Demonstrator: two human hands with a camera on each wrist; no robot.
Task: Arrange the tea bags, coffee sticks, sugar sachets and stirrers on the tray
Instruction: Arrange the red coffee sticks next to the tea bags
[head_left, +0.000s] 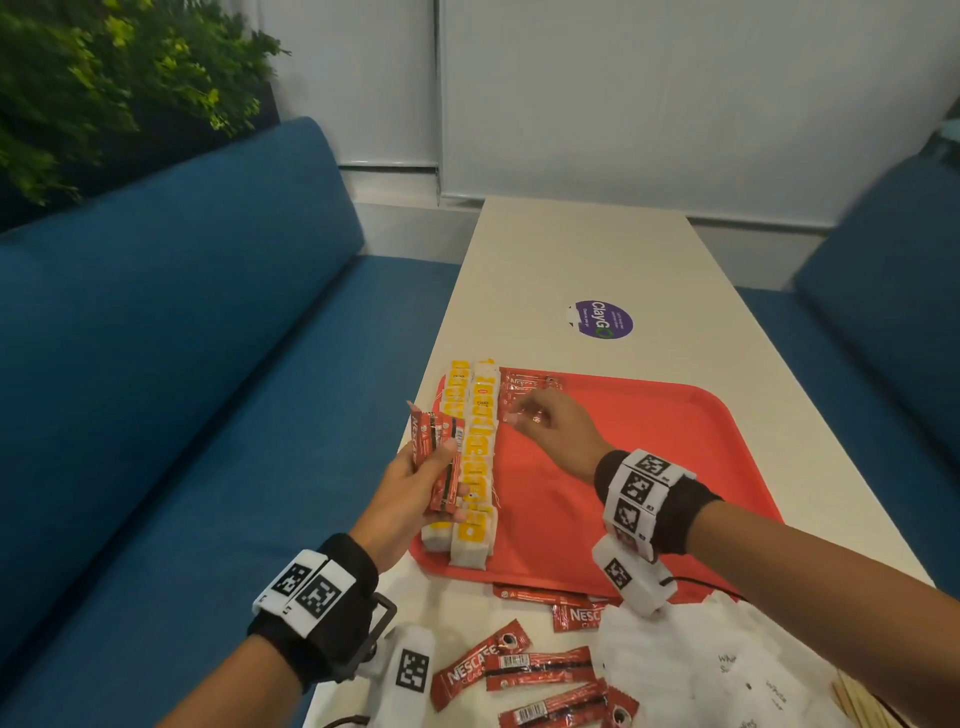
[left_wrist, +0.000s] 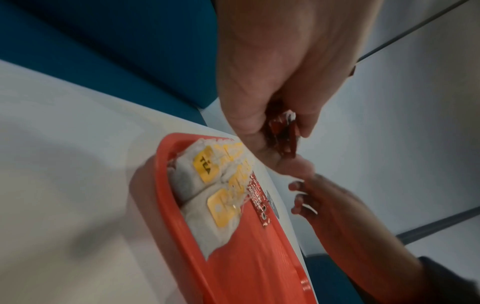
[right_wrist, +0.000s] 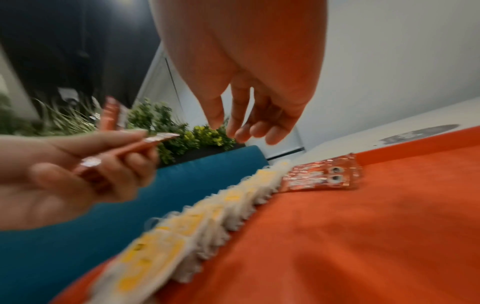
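Your left hand (head_left: 415, 483) grips a bundle of coffee sticks (head_left: 439, 462) over the tray (head_left: 623, 467). Your right hand (head_left: 550, 426) hovers, fingers loose, above the far-left sticks (head_left: 519, 387) beside the tea bags (head_left: 480, 452).

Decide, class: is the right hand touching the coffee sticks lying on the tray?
Apart. The right wrist view shows the right hand with its fingertips hanging open above the coffee sticks on the tray, background visible between them.

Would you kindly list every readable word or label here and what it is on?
"ClayGo": purple sticker on the table.
"NESCAFE": loose coffee stick on the table.
"TEA": yellow tag of a tea bag on the tray.
Sticker small print, white sachets' print, barcodes: too small or blurred.
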